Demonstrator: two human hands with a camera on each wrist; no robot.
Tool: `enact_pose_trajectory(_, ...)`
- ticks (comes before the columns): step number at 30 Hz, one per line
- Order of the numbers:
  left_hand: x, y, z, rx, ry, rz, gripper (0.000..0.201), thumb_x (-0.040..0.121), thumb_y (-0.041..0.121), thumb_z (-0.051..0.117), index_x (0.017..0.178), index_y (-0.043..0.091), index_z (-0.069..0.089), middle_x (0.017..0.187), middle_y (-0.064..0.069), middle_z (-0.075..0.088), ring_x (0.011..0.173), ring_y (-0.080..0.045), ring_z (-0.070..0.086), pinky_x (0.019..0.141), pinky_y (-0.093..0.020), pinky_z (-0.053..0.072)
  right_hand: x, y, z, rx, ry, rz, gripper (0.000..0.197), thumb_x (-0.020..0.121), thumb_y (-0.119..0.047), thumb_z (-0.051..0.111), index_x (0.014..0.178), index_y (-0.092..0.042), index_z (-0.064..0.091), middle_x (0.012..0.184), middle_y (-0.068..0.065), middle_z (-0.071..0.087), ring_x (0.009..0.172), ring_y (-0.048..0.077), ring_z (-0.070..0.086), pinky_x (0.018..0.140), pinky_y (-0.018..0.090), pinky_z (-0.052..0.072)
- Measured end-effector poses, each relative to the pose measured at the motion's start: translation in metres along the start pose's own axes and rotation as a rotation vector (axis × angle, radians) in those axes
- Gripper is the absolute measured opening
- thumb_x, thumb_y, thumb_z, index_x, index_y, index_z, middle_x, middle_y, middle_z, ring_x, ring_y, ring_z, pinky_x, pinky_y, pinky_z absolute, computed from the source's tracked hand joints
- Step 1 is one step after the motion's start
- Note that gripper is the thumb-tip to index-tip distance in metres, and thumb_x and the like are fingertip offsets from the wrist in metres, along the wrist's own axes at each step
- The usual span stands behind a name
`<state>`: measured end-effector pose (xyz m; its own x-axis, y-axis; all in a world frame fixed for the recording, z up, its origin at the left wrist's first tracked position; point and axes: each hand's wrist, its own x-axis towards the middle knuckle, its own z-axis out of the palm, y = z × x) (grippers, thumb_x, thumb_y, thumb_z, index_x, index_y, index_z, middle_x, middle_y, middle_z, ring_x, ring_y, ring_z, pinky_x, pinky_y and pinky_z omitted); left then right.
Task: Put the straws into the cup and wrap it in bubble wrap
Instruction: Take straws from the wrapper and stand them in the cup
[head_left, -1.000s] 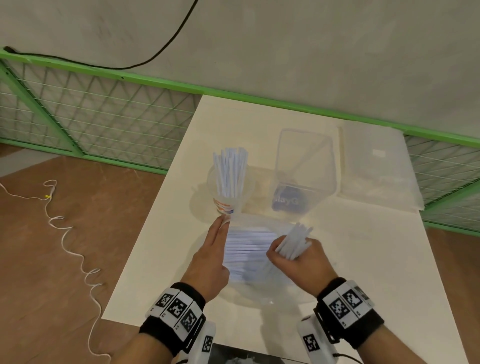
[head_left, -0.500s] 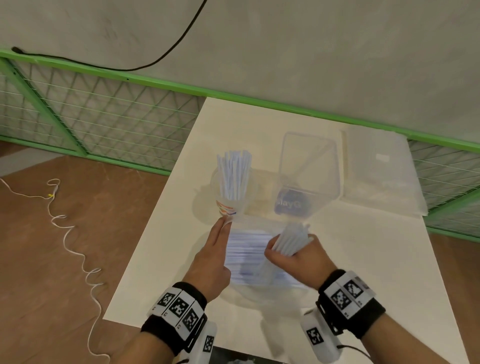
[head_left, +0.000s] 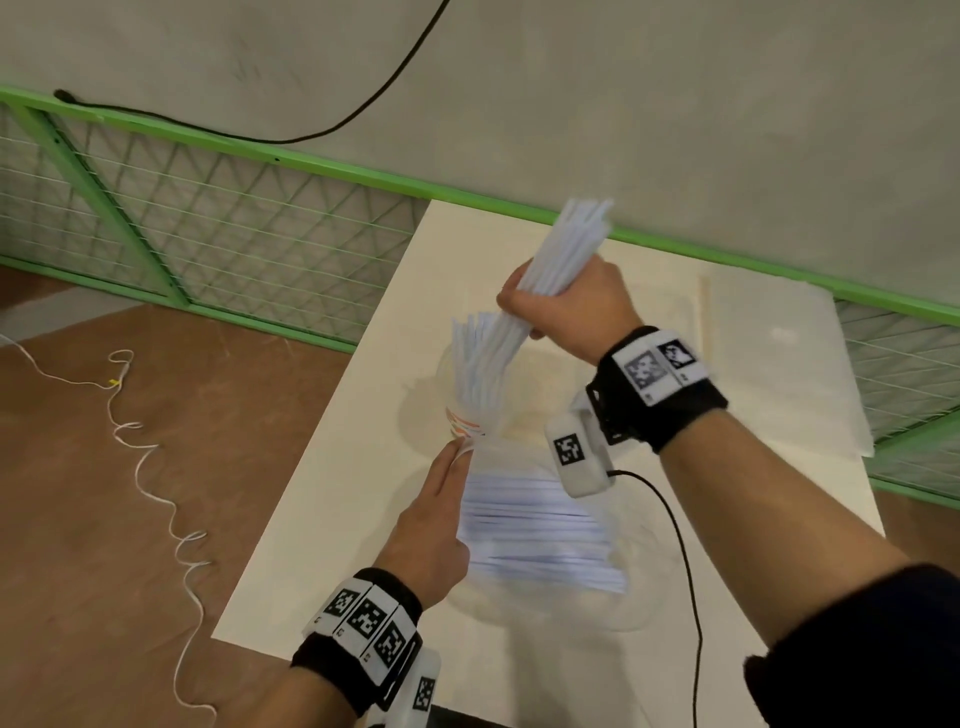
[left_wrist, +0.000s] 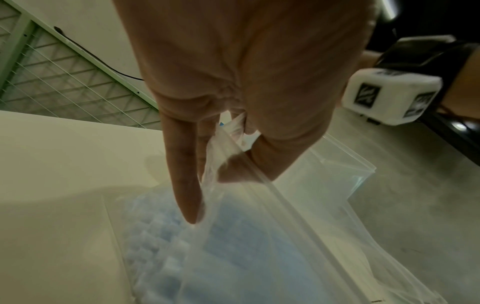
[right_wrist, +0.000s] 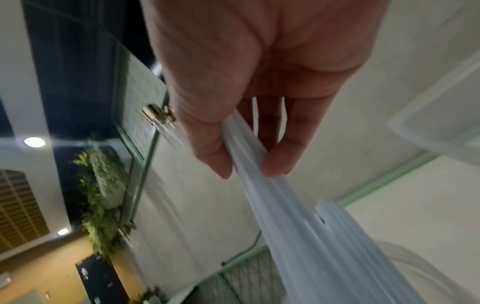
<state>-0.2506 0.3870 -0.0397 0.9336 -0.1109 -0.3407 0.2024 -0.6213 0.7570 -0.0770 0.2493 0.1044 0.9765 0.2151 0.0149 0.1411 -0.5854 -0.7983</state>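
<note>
Both hands busy: right hand (head_left: 563, 306) grips straws (head_left: 566, 249) over cup (head_left: 470, 415), left hand (left_wrist: 233, 82) pinches bag (left_wrist: 226, 144) edge.

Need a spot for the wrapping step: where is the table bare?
Bare: the far left corner of the table beyond the cup, and the left-edge strip beside the left hand. Crowded: the middle, where cup, straw bag and the right hand with its straw bundle meet. The bubble wrap covers the far right.

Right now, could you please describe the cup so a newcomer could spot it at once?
On the cream rectangular table, look near its left edge, just beyond the left hand. The clear plastic cup with orange print stands upright, the only container bristling with white straws.
</note>
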Motion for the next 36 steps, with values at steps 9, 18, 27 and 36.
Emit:
enact_pose_trajectory(9, 0.002, -0.004, -0.003, 0.007, 0.011, 0.023, 0.103, 0.074, -0.012, 0.045, 0.155, 0.035, 0.003, 0.154, 0.036, -0.012, 0.117, -0.016, 0.055, 0.091, -0.035, 0.053, 0.016, 0.002, -0.001, -0.258, -0.018, -0.014, 0.072, 0.077, -0.052, 0.076, 0.136, -0.022, 0.050, 0.117, -0.006, 0.054, 0.097, 0.010, 0.053, 0.082, 0.022, 0.040)
enact_pose_trajectory(18, 0.004, 0.000, 0.001, -0.003, 0.011, 0.044, 0.103, 0.075, -0.012, 0.046, 0.155, 0.036, 0.002, 0.152, 0.038, -0.014, 0.132, -0.012, 0.045, 0.091, -0.024, 0.047, -0.118, 0.049, 0.040, -0.396, -0.453, -0.213, 0.028, 0.083, -0.007, 0.052, 0.098, -0.021, 0.070, 0.095, -0.003, 0.070, 0.083, 0.014, 0.062, 0.079, 0.026, 0.046)
enact_pose_trajectory(27, 0.002, 0.006, 0.014, 0.061, -0.023, 0.084, 0.106, 0.073, -0.011, 0.049, 0.155, 0.035, -0.001, 0.156, 0.032, -0.013, 0.127, -0.013, 0.047, 0.091, -0.033, 0.052, -0.184, 0.153, 0.109, -0.789, -0.571, -0.076, 0.050, 0.077, 0.007, 0.059, 0.124, -0.007, 0.053, 0.116, 0.011, 0.054, 0.093, 0.034, 0.059, 0.064, 0.039, 0.043)
enact_pose_trajectory(36, -0.005, 0.005, 0.015, 0.093, -0.004, 0.064, 0.105, 0.073, -0.010, 0.049, 0.154, 0.036, 0.001, 0.154, 0.035, -0.013, 0.115, -0.014, 0.054, 0.084, -0.033, 0.054, -0.187, 0.157, 0.118, -0.920, -0.461, -0.125, 0.045, 0.042, -0.011, 0.087, 0.083, -0.017, 0.069, 0.075, 0.003, 0.065, 0.066, 0.025, 0.063, 0.056, 0.037, 0.051)
